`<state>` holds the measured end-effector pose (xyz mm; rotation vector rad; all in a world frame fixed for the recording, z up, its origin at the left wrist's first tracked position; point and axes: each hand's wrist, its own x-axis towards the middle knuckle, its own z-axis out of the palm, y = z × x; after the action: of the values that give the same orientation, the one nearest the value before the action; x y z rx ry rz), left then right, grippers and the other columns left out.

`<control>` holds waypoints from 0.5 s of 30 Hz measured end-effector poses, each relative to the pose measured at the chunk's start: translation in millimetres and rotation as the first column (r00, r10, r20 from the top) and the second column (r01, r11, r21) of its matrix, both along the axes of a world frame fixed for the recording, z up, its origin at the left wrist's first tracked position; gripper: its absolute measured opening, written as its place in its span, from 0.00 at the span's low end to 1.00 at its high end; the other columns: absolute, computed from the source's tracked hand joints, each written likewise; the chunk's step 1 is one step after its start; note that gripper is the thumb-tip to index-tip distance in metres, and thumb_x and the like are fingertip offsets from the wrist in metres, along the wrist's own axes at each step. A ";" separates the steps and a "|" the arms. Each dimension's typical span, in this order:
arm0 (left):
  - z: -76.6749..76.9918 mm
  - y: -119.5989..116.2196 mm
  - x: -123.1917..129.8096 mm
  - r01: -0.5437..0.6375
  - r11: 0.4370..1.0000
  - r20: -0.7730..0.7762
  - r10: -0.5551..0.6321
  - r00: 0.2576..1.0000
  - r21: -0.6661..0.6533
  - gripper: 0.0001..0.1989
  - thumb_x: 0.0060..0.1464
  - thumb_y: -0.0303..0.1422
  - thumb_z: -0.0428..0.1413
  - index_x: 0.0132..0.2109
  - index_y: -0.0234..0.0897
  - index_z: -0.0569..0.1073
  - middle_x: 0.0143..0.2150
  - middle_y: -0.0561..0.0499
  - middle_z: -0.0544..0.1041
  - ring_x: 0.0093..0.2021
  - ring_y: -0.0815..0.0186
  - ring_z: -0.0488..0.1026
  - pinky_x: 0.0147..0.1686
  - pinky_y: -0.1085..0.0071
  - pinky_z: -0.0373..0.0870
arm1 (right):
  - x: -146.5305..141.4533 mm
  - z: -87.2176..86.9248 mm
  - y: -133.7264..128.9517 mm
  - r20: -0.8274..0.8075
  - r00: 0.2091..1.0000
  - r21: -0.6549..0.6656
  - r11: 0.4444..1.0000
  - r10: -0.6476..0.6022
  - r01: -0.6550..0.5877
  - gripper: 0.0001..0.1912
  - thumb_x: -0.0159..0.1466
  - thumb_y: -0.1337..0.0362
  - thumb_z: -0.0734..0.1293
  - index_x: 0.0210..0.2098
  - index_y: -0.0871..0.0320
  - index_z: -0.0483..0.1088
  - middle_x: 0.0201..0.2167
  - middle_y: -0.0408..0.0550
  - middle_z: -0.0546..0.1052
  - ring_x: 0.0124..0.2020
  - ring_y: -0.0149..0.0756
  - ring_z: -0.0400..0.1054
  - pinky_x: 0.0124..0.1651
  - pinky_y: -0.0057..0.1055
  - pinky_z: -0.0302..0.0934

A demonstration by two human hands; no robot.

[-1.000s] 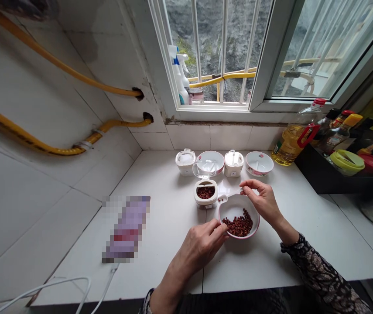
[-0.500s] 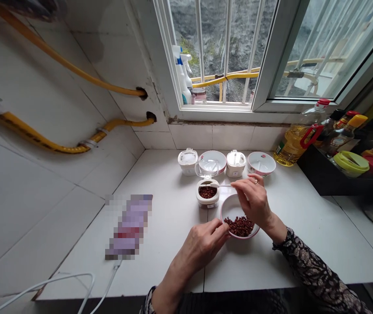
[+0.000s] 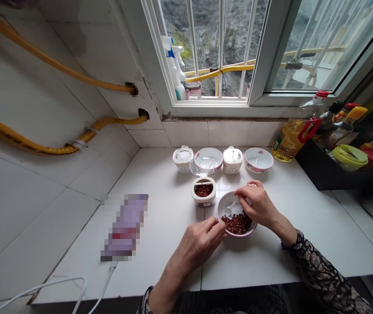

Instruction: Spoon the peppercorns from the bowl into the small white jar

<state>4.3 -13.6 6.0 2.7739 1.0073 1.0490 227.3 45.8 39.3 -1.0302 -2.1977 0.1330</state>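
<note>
A white bowl [image 3: 237,236] with a pink rim holds dark red peppercorn-like grains [image 3: 237,223]. My left hand [image 3: 202,237] pinches the bowl's left rim. Over the bowl's upper right side, my right hand [image 3: 256,201] is closed on the handle of a small white spoon [image 3: 228,211], whose head is inside the bowl just above the grains. Left of the bowl stands a white seasoning jar [image 3: 203,199], its clear lid raised, with similar grains inside.
Behind stand two lidded jars [image 3: 183,165] [image 3: 232,167] and two floral bowls [image 3: 209,171] [image 3: 259,169]. An oil bottle [image 3: 286,139] and a black box [image 3: 317,170] of condiments are at right. A blurred purple phone-like object [image 3: 127,226] with a white cable lies left.
My right hand has moved the spoon from the open jar's mouth down into the bowl. My left hand stays on the rim. The view has shifted slightly.
</note>
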 end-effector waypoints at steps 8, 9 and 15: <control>-2.4 -0.3 -0.9 -0.003 1.000 0.004 0.004 1.000 -0.025 0.10 0.71 0.33 0.46 0.44 0.36 0.70 0.33 0.51 0.75 0.27 0.69 0.74 0.24 0.74 0.68 | -2.9 -3.4 -3.6 -0.197 0.974 -0.280 0.958 -0.111 0.052 0.10 0.62 0.71 0.62 0.33 0.55 0.75 0.30 0.46 0.81 0.35 0.37 0.73 0.47 0.38 0.64; -2.3 -0.4 -1.0 -0.002 1.000 0.005 0.002 1.000 -0.027 0.10 0.71 0.33 0.46 0.44 0.36 0.70 0.33 0.51 0.75 0.27 0.68 0.74 0.24 0.74 0.68 | -1.8 -2.7 -3.6 -0.229 0.963 -0.313 0.947 -0.142 0.066 0.10 0.61 0.70 0.62 0.33 0.55 0.76 0.30 0.46 0.81 0.36 0.38 0.73 0.46 0.37 0.65; -3.7 -0.5 -1.8 0.001 0.999 0.003 -0.001 1.000 -0.033 0.09 0.70 0.33 0.47 0.44 0.36 0.71 0.34 0.50 0.75 0.27 0.69 0.74 0.23 0.74 0.68 | -0.6 2.0 -3.2 -0.428 0.872 -0.504 0.864 -0.236 -0.013 0.09 0.61 0.64 0.63 0.30 0.56 0.75 0.25 0.43 0.77 0.27 0.34 0.72 0.35 0.31 0.67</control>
<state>2.5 -14.1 2.3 2.7458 1.0137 1.0268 226.7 42.7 41.3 -1.2379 -1.6658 0.8463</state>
